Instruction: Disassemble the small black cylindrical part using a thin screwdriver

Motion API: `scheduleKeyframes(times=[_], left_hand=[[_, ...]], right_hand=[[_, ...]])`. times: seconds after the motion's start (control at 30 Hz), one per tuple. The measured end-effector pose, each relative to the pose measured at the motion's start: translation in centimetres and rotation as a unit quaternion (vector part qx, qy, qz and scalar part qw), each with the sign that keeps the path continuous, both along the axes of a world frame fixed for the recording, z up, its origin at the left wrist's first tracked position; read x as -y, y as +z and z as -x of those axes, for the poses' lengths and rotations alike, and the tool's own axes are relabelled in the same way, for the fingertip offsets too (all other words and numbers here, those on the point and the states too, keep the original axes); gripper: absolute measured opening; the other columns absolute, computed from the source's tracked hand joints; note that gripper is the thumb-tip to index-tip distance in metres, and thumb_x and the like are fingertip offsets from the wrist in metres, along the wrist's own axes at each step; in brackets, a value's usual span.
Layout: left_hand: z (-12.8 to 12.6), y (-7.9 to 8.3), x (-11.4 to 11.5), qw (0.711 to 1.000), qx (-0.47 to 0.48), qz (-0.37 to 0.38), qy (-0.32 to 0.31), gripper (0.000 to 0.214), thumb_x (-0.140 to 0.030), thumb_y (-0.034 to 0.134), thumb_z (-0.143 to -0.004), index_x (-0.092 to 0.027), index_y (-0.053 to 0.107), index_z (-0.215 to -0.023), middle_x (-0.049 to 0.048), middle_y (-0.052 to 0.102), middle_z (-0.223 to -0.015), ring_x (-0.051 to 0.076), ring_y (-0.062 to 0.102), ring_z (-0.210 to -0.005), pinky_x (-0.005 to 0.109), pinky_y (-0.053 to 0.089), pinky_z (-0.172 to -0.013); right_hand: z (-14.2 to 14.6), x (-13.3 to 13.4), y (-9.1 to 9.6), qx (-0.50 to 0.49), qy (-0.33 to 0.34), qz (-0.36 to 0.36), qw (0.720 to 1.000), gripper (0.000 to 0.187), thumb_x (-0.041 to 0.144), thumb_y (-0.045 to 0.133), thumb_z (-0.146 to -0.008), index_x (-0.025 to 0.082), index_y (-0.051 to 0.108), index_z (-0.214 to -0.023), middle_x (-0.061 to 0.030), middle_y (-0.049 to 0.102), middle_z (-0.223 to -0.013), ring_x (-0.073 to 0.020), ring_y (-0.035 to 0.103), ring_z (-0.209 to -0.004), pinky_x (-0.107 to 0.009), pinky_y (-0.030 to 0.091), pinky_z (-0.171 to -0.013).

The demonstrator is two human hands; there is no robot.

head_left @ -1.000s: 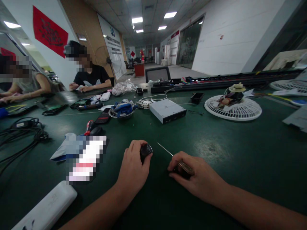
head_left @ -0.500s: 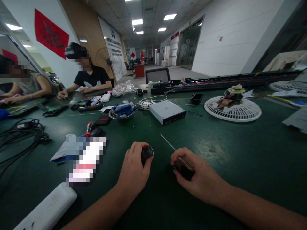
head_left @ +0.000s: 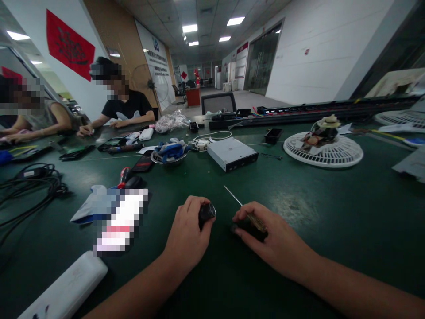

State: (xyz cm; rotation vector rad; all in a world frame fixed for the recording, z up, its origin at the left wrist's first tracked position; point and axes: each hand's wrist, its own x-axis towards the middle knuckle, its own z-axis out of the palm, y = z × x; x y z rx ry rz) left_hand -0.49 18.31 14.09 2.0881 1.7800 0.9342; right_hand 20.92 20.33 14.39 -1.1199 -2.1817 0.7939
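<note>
One camera, worn on the person's head, looks forward and down across the tabletop (head_left: 348, 212) from its near side. The left hand (head_left: 188, 227) and right hand (head_left: 279, 237) lie close to it, low in the middle of the view, which reaches beyond the far edge to the floor (head_left: 245, 99) and up to the ceiling (head_left: 210, 24).

Black cylinder (head_left: 208, 212): held tilted, pale-rimmed round end facing right. Screwdriver (head_left: 256, 222) to its right, apart: held aslant, slim metal shaft aimed forward-left, handle yellowish-brown, partly covered. Small dark piece (head_left: 234, 227) nearby, details unclear.
</note>
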Motion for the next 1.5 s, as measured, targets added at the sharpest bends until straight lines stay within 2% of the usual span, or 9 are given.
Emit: scheduleKeyframes(times=[0.17, 0.37, 0.53, 0.7, 0.8, 0.93, 1.17, 1.37, 1.5], left_hand=[[0.02, -0.04, 0.06, 1.0, -0.006, 0.005, -0.002, 0.022, -0.015, 0.06, -0.083, -0.021, 0.056, -0.104, 0.0047, 0.06, -0.102, 0.023, 0.056, -0.092, 0.041, 0.046, -0.08], [0.03, 0.13, 0.08, 0.999, -0.01, 0.005, -0.048, 0.024, -0.016, 0.063, -0.081, -0.023, 0.059, -0.104, 0.0037, 0.062, -0.103, 0.023, 0.056, -0.096, 0.041, 0.045, -0.083], [0.04, 0.17, 0.26, 0.99, -0.032, -0.011, -0.134, 0.028, -0.014, 0.066, -0.08, -0.025, 0.061, -0.106, 0.004, 0.064, -0.106, 0.023, 0.057, -0.099, 0.042, 0.045, -0.087], [0.06, 0.13, 0.47, 0.969, -0.054, -0.028, -0.239, 0.031, -0.021, 0.066, -0.084, -0.023, 0.06, -0.115, 0.0053, 0.066, -0.109, 0.021, 0.059, -0.099, 0.04, 0.045, -0.088], [0.09, 0.18, 0.55, 0.967, -0.053, -0.032, -0.248, 0.031, -0.024, 0.065, -0.087, -0.022, 0.059, -0.118, 0.0062, 0.066, -0.112, 0.021, 0.06, -0.1, 0.039, 0.047, -0.087], [0.08, 0.3, 0.66, 0.962, -0.05, -0.028, -0.266, 0.033, -0.029, 0.062, -0.089, -0.023, 0.059, -0.121, 0.0071, 0.067, -0.113, 0.021, 0.061, -0.101, 0.039, 0.048, -0.088], [0.17, 0.4, 0.71, 0.953, -0.05, -0.043, -0.297, 0.029, -0.024, 0.057, -0.092, -0.024, 0.059, -0.121, 0.0056, 0.068, -0.114, 0.019, 0.062, -0.103, 0.037, 0.048, -0.09], [0.25, 0.43, 0.68, 0.949, -0.057, -0.025, -0.31, 0.031, -0.026, 0.057, -0.092, -0.023, 0.056, -0.123, 0.0053, 0.067, -0.118, 0.019, 0.062, -0.106, 0.036, 0.046, -0.092], [0.2, 0.49, 0.72, 0.948, -0.064, -0.012, -0.31, 0.036, -0.028, 0.055, -0.094, -0.023, 0.051, -0.129, 0.0058, 0.065, -0.123, 0.019, 0.061, -0.11, 0.036, 0.046, -0.094]], right_hand=[[0.12, -0.31, -0.42, -0.008, 0.029, 0.047, 0.998, 0.009, 0.017, 0.06, -0.084, 0.023, 0.056, -0.09, -0.0024, 0.067, -0.101, -0.0178, 0.064, -0.094, -0.038, 0.052, -0.085], [0.02, -0.33, -0.02, -0.03, 0.026, 0.068, 0.997, 0.016, 0.015, 0.066, -0.079, 0.023, 0.058, -0.09, 0.0003, 0.07, -0.091, -0.0159, 0.067, -0.082, -0.033, 0.055, -0.076], [-0.19, -0.14, -0.1, -0.095, 0.015, 0.02, 0.995, 0.014, 0.017, 0.066, -0.079, 0.022, 0.057, -0.088, -0.0016, 0.069, -0.087, -0.0164, 0.068, -0.079, -0.031, 0.056, -0.071], [-0.33, 0.02, -0.47, -0.141, 0.048, -0.012, 0.989, 0.014, 0.021, 0.07, -0.079, 0.022, 0.057, -0.086, -0.0016, 0.069, -0.086, -0.016, 0.068, -0.079, -0.03, 0.056, -0.073], [-0.37, 0.11, -0.5, -0.136, 0.057, -0.02, 0.989, 0.012, 0.021, 0.069, -0.08, 0.021, 0.058, -0.085, -0.0018, 0.069, -0.085, -0.016, 0.068, -0.078, -0.029, 0.056, -0.072], [-0.34, 0.11, -0.47, -0.134, 0.022, -0.026, 0.99, 0.014, 0.021, 0.069, -0.078, 0.021, 0.058, -0.085, -0.0018, 0.068, -0.082, -0.0162, 0.066, -0.076, -0.029, 0.055, -0.07], [-0.3, -0.13, -0.1, -0.086, 0.003, 0.051, 0.995, 0.019, 0.022, 0.073, -0.075, 0.021, 0.056, -0.084, 0.0002, 0.066, -0.078, -0.0149, 0.064, -0.072, -0.028, 0.053, -0.066], [-0.59, -0.24, -0.14, -0.079, 0.011, 0.039, 0.996, 0.016, 0.025, 0.074, -0.075, 0.02, 0.059, -0.08, 0.0002, 0.067, -0.079, -0.0145, 0.064, -0.071, -0.027, 0.052, -0.065], [-0.52, -0.23, 0.03, -0.043, -0.004, 0.029, 0.999, 0.014, 0.024, 0.072, -0.076, 0.021, 0.058, -0.077, 0.0028, 0.065, -0.072, -0.0124, 0.061, -0.063, -0.025, 0.049, -0.059]])
